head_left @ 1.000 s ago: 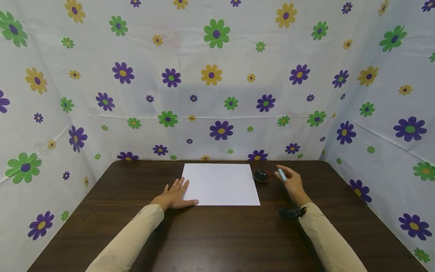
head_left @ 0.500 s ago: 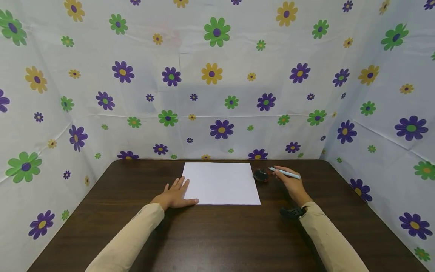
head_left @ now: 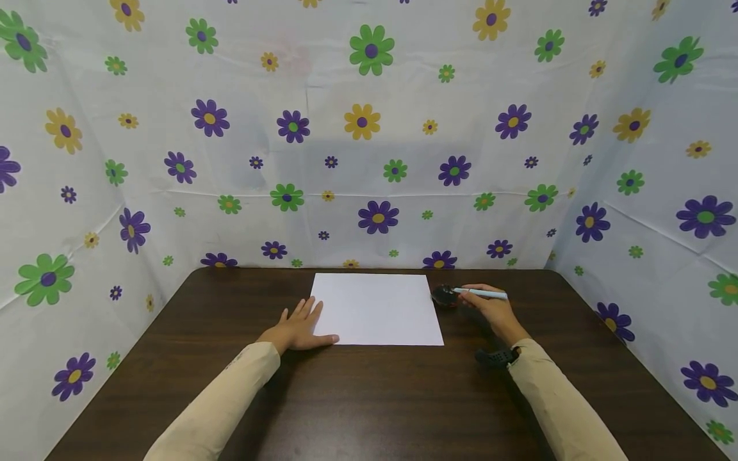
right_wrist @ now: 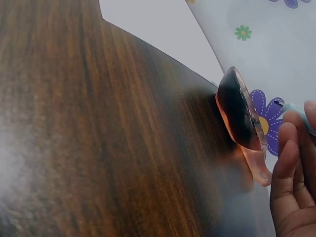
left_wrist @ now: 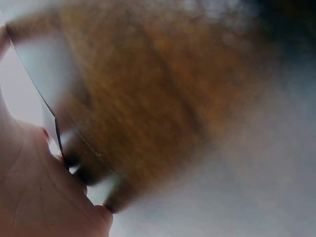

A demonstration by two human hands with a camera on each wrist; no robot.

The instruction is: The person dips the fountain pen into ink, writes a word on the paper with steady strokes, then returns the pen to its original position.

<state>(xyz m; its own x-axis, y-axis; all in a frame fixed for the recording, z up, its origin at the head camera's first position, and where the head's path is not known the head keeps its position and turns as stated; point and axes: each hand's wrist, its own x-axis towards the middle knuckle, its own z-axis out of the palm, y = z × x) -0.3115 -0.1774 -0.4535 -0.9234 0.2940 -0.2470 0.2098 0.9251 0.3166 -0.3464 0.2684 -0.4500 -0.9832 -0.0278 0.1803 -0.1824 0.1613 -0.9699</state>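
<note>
My left hand (head_left: 296, 330) lies spread on the table, its fingers and thumb resting on the left edge of a blank white sheet of paper (head_left: 377, 310). In the left wrist view the palm (left_wrist: 39, 182) shows beside the paper's edge. My right hand (head_left: 492, 310) pinches a slim light-blue pen (head_left: 487, 294) with a thin dark tip. The tip points left, over or at a small see-through reddish, spoon-shaped dish (head_left: 444, 295) with dark contents. In the right wrist view the dish (right_wrist: 239, 111) stands near the paper's corner; the pen tip appears just beside its rim.
The dark brown wooden table (head_left: 369, 403) reaches back to a white flowered cloth (head_left: 323, 134), which hangs behind and on both sides. A dark watch strap (head_left: 492, 358) is on the right wrist.
The pen has swung from pointing toward me to lying nearly level, its tip now to the left at the dish. The left hand and paper stay put; the head view has tilted slightly.
</note>
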